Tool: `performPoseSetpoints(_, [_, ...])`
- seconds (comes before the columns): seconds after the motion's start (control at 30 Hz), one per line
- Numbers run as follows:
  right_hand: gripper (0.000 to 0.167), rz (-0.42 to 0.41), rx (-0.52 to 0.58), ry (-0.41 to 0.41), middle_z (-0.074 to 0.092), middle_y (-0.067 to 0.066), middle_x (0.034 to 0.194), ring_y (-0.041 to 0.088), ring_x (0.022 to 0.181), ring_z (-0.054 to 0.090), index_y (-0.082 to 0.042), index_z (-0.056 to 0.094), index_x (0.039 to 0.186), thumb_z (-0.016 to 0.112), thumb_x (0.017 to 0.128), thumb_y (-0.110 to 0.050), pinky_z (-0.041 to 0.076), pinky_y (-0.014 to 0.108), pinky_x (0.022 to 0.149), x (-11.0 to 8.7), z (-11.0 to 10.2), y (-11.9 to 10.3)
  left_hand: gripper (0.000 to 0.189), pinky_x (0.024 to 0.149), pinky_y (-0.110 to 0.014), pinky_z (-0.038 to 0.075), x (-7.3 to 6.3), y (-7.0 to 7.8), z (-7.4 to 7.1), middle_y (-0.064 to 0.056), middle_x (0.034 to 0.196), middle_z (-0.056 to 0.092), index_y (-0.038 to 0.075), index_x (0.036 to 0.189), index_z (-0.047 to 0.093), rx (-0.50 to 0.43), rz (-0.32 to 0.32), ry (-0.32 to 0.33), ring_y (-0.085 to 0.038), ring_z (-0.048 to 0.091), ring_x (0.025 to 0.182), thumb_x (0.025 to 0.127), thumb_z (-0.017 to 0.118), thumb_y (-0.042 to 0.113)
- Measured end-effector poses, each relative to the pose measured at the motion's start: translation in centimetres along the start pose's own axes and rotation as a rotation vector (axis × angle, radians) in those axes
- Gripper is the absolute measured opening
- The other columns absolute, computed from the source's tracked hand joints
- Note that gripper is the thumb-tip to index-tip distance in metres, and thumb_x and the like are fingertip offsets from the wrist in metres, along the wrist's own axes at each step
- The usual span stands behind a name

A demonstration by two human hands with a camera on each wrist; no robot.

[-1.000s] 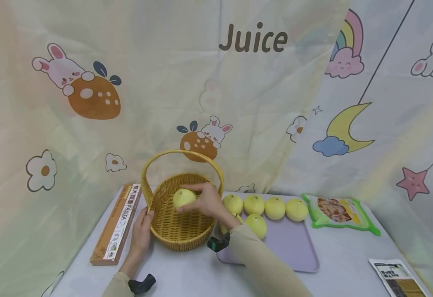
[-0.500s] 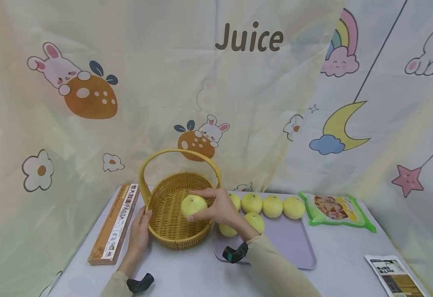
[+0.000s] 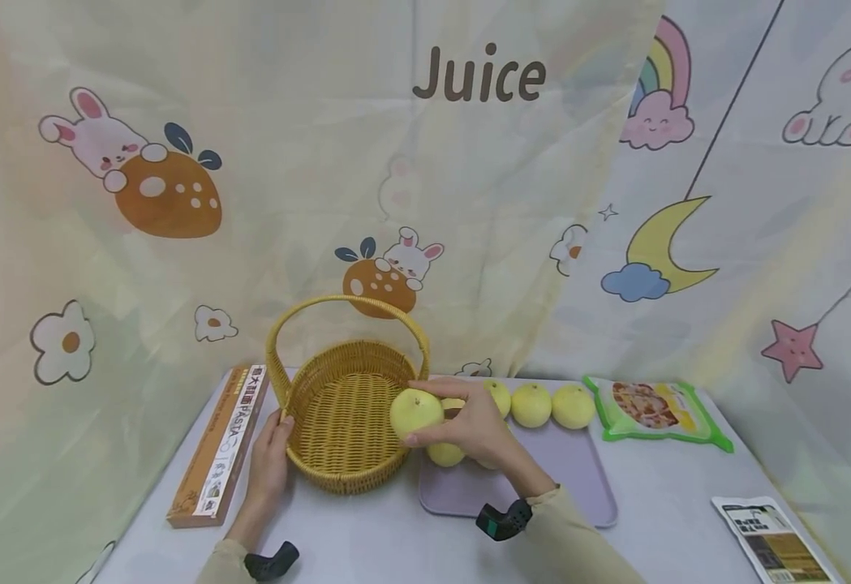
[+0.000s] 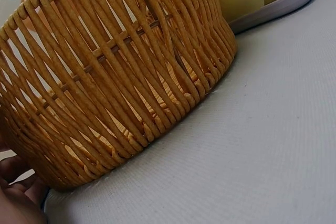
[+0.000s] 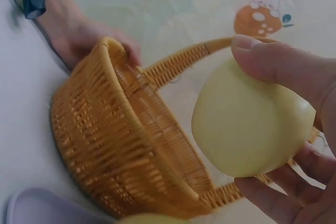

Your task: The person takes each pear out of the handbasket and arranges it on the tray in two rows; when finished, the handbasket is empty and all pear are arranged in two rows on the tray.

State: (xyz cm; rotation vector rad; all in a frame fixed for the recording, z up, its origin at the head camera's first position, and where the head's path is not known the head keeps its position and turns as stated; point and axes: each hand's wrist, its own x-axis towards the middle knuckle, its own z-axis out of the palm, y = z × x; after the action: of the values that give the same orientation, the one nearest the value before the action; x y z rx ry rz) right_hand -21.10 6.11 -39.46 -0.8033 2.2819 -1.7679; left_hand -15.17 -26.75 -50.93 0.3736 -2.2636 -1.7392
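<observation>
My right hand (image 3: 479, 418) holds a pale yellow pear (image 3: 415, 412) between thumb and fingers. In the head view this pear overlaps the right rim of a wicker basket (image 3: 345, 422) with a tall handle. The right wrist view shows the gripped pear (image 5: 247, 119) close up, with the basket (image 5: 105, 145) behind it. No fruit shows on the basket's visible floor. At the basket's left side, my left hand (image 3: 270, 458) grips the rim, thumb on top. Several more pears (image 3: 530, 404) sit on a lilac tray (image 3: 571, 478), some partly hidden by my right hand.
A long pasta box (image 3: 217, 446) lies left of the basket. Right of the tray is a green-edged food bag (image 3: 659, 412), and a flat pouch (image 3: 775, 539) lies near the right front edge. A printed curtain (image 3: 308, 162) hangs behind the white-covered table.
My right hand has carried the pear rightward, from over the basket's inside to its right rim beside the tray. My left hand stays on the basket. The head view has turned slightly right.
</observation>
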Motion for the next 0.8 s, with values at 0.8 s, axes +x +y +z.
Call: performPoseSetpoints(0.8, [0.066,0.042,-0.188,0.257,0.072,0.007,0.139,0.015,0.118,0.067,-0.018,0.075,0.134,0.100,0.074,-0.021,0.061,0.029,0.085,-5.4,-10.9,3.5,0.069,0.133,-0.058,0.019,0.0,0.0,0.1,-0.020,0.170,0.034,0.009,0.167,0.028,-0.003,-0.002,-0.013,-0.040,0.026,0.161,0.114,0.031,0.052])
